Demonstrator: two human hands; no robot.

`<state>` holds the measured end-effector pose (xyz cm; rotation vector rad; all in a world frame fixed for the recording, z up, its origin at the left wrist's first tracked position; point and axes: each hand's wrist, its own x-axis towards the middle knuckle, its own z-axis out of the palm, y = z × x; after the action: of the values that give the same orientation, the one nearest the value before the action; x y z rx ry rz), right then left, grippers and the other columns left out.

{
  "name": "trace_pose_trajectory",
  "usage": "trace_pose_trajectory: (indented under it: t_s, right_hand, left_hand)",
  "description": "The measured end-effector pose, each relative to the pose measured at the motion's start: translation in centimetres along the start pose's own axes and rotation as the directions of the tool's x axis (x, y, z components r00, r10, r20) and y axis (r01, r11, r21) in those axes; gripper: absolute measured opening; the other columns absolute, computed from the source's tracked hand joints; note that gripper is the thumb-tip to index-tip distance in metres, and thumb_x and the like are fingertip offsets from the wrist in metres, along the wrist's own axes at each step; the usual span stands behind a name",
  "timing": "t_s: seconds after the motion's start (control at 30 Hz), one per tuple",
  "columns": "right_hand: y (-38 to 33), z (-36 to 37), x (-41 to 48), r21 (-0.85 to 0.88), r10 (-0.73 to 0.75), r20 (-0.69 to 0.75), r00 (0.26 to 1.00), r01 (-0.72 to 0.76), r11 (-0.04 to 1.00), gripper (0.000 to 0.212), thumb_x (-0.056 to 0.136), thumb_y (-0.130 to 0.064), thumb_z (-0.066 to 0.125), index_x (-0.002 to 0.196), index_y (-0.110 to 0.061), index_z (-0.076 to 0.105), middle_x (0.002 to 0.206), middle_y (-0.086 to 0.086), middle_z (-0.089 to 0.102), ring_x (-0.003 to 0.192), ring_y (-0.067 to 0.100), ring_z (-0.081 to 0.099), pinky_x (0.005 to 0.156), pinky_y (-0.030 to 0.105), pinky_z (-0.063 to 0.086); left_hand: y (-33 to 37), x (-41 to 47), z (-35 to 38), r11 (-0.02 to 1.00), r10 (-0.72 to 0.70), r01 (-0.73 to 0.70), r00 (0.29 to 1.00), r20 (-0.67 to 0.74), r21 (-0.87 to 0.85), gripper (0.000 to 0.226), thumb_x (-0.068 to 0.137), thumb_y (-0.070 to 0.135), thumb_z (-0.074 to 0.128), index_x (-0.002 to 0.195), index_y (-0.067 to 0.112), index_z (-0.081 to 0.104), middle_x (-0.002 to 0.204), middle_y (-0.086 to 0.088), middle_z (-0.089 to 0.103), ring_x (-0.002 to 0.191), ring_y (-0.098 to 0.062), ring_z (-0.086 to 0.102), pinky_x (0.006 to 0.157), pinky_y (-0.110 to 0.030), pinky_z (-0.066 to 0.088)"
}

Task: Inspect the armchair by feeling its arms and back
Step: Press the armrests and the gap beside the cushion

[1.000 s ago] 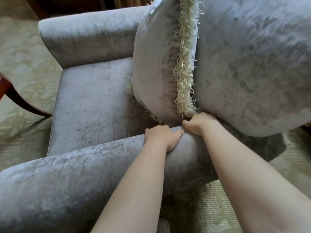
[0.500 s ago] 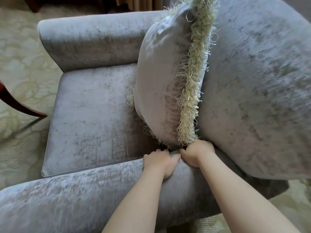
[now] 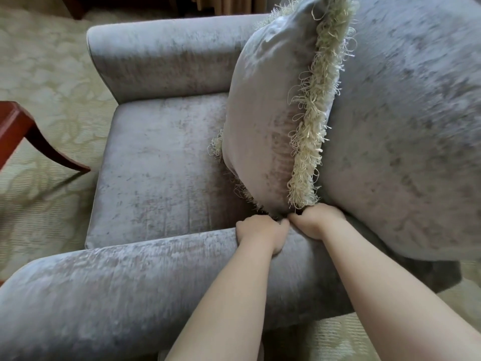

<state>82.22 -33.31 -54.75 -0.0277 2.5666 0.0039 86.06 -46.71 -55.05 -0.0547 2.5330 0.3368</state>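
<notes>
A grey velvet armchair fills the view. Its near arm (image 3: 117, 287) runs across the bottom, its far arm (image 3: 169, 56) across the top, and its tall back (image 3: 403, 126) rises at the right. My left hand (image 3: 260, 234) grips the top of the near arm, with the fingers curled over its inner edge. Right beside it, my right hand (image 3: 316, 221) grips the same arm where it meets the back, knuckles up and fingertips hidden in the gap. A fringed grey cushion (image 3: 263, 121) leans on the back just above both hands.
The seat cushion (image 3: 161, 173) lies bare to the left of the fringed cushion. A dark red wooden table leg (image 3: 26, 131) stands on the patterned pale green carpet (image 3: 39, 63) at the left. Dark furniture and curtains line the top edge.
Both hands have slid a little over the near arm toward the seat, their fingers now tucked further down its inner side. The camera has shifted, showing more of the seat.
</notes>
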Motion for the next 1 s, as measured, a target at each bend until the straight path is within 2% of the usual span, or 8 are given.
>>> trace_pose_trajectory:
  t_s: [0.23,0.47,0.7,0.8,0.87,1.0]
  right_hand:
    - [0.3,0.3,-0.8,0.003,-0.003,-0.014,1.0,0.003,1.0,0.064,0.087,-0.061,0.035,0.125,-0.016,0.06,0.134,0.012,0.056,0.119,0.028,0.054,0.09,0.031,0.042]
    - [0.2,0.8,-1.7,0.0,0.006,-0.086,0.996,-0.006,1.0,0.063,0.086,-0.061,0.036,0.12,-0.014,0.061,0.125,0.013,0.06,0.111,0.03,0.057,0.077,0.031,0.04]
    - [-0.1,2.6,-5.1,-0.034,-0.017,-0.051,0.999,0.015,0.999,0.057,0.089,-0.055,0.033,0.111,-0.014,0.065,0.117,0.012,0.064,0.106,0.029,0.059,0.075,0.03,0.037]
    - [0.0,3.0,-5.8,-0.073,0.002,0.002,1.0,-0.002,0.997,0.056,0.09,-0.054,0.031,0.109,-0.014,0.066,0.116,0.01,0.064,0.107,0.028,0.059,0.076,0.031,0.036]
    - [-0.3,2.7,-6.0,-0.09,0.02,0.048,0.999,-0.016,0.996,0.057,0.092,-0.052,0.028,0.112,-0.014,0.065,0.119,0.01,0.064,0.11,0.027,0.058,0.081,0.032,0.039]
    - [-1.5,1.7,-6.0,-0.112,0.088,0.139,0.986,-0.073,0.991,0.059,0.095,-0.05,0.022,0.122,-0.015,0.061,0.13,0.008,0.059,0.12,0.026,0.053,0.095,0.032,0.039]
  left_hand:
    - [-0.9,-0.7,0.2,0.997,0.081,-0.082,0.996,-0.023,-0.013,0.068,0.093,0.059,0.021,0.115,0.011,0.064,0.117,-0.011,0.064,0.107,-0.03,0.057,0.077,-0.035,0.037]
    - [-1.2,-1.3,0.6,0.996,0.085,-0.086,0.994,-0.065,0.002,0.064,0.093,0.055,0.024,0.117,0.012,0.063,0.12,-0.012,0.062,0.108,-0.031,0.056,0.076,-0.034,0.037]
    - [-1.5,-4.2,1.7,0.995,0.095,-0.095,0.995,0.011,0.032,0.069,0.092,0.058,0.019,0.11,0.011,0.066,0.11,-0.012,0.065,0.099,-0.03,0.059,0.076,-0.036,0.038]
    - [-1.3,-4.7,2.3,0.989,0.128,-0.13,0.991,0.026,0.077,0.065,0.094,0.053,0.018,0.109,0.013,0.066,0.109,-0.013,0.065,0.099,-0.032,0.059,0.073,-0.036,0.035]
    - [-1.2,-4.6,2.4,0.983,0.148,-0.15,0.989,0.031,0.108,0.061,0.095,0.051,0.017,0.118,0.016,0.061,0.114,-0.013,0.063,0.103,-0.033,0.057,0.074,-0.038,0.032]
    - [-1.8,-4.4,1.9,0.994,0.108,-0.109,0.994,0.019,0.017,0.057,0.096,0.047,0.022,0.121,0.008,0.055,0.121,-0.017,0.056,0.11,-0.035,0.052,0.084,-0.041,0.036]
